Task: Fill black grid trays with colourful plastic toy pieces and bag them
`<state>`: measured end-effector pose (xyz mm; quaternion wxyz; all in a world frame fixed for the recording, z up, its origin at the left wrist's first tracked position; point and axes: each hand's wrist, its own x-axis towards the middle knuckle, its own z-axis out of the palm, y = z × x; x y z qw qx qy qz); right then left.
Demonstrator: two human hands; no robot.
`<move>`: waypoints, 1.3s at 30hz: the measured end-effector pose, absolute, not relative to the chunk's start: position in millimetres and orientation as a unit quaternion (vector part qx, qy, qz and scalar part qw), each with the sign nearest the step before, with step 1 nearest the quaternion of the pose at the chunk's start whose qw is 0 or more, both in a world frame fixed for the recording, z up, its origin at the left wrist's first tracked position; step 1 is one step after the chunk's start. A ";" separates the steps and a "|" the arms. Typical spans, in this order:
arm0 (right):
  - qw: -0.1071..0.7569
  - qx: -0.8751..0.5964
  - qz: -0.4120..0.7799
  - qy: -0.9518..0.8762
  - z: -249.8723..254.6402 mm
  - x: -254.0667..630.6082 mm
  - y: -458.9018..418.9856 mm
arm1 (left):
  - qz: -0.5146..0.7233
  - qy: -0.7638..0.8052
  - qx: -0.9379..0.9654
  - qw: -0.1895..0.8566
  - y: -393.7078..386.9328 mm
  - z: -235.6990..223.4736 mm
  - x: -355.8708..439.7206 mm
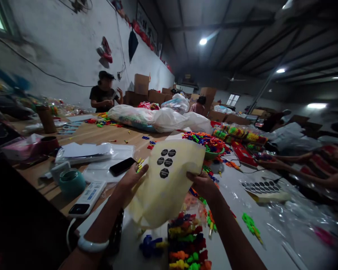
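A pale yellow sticker sheet (169,195) is held up in front of me, bent and curling at its lower end. Several black octagonal stickers (168,162) remain on its upper part. My left hand (132,182) grips the sheet's left edge, with small yellow bits near its fingertips. At the right edge, my right hand (203,183) pinches the sheet between thumb and fingers. Beneath the sheet lie rows of colourful plastic toys (188,243), partly hidden by it. A dark blue toy (152,245) with a yellow end is beside them.
A black phone (122,167), a teal jar (72,182) and a white power bank (88,198) lie left. Behind the sheet stands a green bowl (214,153) heaped with toy parts. Another sticker sheet (264,191) lies right, near a co-worker's arms (307,170). White sacks (157,118) cross the table.
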<state>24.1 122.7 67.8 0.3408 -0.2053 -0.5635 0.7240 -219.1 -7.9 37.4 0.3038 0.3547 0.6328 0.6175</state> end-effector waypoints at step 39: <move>0.383 -0.187 0.354 -0.833 85.3 -66.9 60.0 | 0.634 0.567 0.336 0.406 -76.0 77.4 -201.6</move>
